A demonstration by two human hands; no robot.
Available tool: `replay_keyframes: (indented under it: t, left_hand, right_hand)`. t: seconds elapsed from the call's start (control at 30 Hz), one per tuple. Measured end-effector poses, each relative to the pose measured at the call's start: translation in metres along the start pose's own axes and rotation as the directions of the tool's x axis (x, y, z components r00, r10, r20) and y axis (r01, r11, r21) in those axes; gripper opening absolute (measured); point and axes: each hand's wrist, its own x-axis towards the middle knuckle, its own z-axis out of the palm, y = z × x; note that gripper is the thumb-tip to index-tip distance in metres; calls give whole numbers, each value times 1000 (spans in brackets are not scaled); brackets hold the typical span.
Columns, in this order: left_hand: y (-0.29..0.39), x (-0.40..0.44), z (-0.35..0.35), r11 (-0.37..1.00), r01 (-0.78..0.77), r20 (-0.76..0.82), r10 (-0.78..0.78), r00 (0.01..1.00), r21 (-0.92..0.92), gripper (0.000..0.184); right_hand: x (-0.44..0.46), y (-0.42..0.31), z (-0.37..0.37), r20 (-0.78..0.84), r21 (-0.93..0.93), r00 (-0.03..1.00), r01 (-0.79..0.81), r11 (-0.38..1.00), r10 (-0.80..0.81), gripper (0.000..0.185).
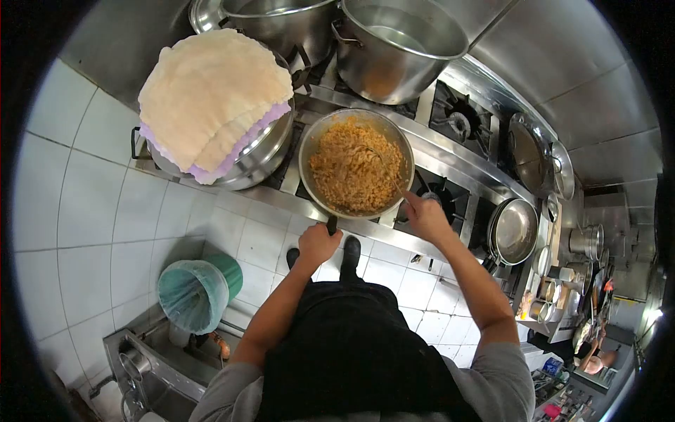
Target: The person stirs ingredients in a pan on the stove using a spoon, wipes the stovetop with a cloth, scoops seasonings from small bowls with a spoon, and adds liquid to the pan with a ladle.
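Observation:
My left hand (320, 243) is closed around the black handle of a frying pan (306, 158), which rests on the stove's front burner. Loose orange-brown grains that look like rice (351, 169) fill the pan. At the pan's right rim, my right hand (427, 216) grips a metal spoon (380, 156). Its lower end is sunk in the grains, and my fingers cover most of its handle.
Left of the pan, a pale flat sheet and lilac cloth (218, 105) cover a large pot (264, 158). Tall steel pots (401, 49) stand behind. Stacked frying pans (515, 231) lie to the right. A lined green bin (190, 295) stands lower left, by a sink (169, 376).

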Motion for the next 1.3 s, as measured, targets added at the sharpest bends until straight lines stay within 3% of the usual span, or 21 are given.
replay_keyframes:
  t: [0.1,0.2,0.27,0.33,0.37,0.4,0.43,0.5,0.53,0.6,0.73,0.8,0.9,0.93,1.0,1.1,1.3]
  left_hand:
    - [-2,1,1,1000,9,0,-9,1000,1,49]
    - [-2,2,2,1000,14,-13,-13,1000,28,49]
    - [1,1,-1,1000,-11,-1,11,1000,23,49]
    - [0,-1,2,1000,-6,-30,7,1000,22,47]
    - [1,2,4,1000,0,-61,2,998,20,46]
    - [0,5,5,1000,0,-66,0,998,12,46]
    - [-3,6,7,1000,2,-54,-1,999,19,46]
    - [-6,6,10,1000,0,-36,1,999,23,46]
    - [-6,7,10,1000,-2,-17,2,1000,11,47]
    - [-8,6,9,1000,1,-7,-1,1000,0,48]
    - [-7,7,7,1000,2,-4,-2,1000,27,48]
    - [-5,6,7,999,7,-6,-6,1000,31,48]
    - [-1,2,1,1000,9,-7,-9,1000,23,47]
    - [-3,4,3,1000,4,-2,-4,1000,22,48]
    - [-5,4,6,1000,2,10,-2,1000,22,48]
    - [-5,3,6,1000,-21,-43,21,999,-2,48]
    - [-4,2,2,999,-44,-28,44,999,10,47]
  right_hand:
    - [32,20,-13,-39,-227,998,34,973,-44,38]
    - [81,59,-3,-92,-266,987,103,959,-132,33]
    - [101,80,20,-7,-219,999,-41,975,41,30]
    - [103,127,101,134,-200,988,-46,979,74,28]
    - [80,87,102,-130,190,991,-2,982,27,26]
    - [73,75,105,-124,248,989,105,963,-76,24]
    - [64,63,96,-120,246,990,106,964,-79,24]
    - [41,30,57,166,468,966,-256,846,200,26]
    - [31,23,39,168,463,965,-258,848,201,26]
    - [16,21,2,113,242,994,-40,970,12,28]
    - [26,38,-32,72,183,997,14,983,-28,26]
    - [67,68,-17,-239,23,934,281,960,-267,24]
    - [116,92,28,-79,101,997,6,995,2,24]
    - [120,90,42,-78,105,997,10,994,-1,24]
    - [119,73,60,-31,74,974,225,972,-223,27]
    - [98,47,20,67,124,936,335,934,-345,30]
    - [26,-4,-76,251,-5,964,88,996,-84,34]
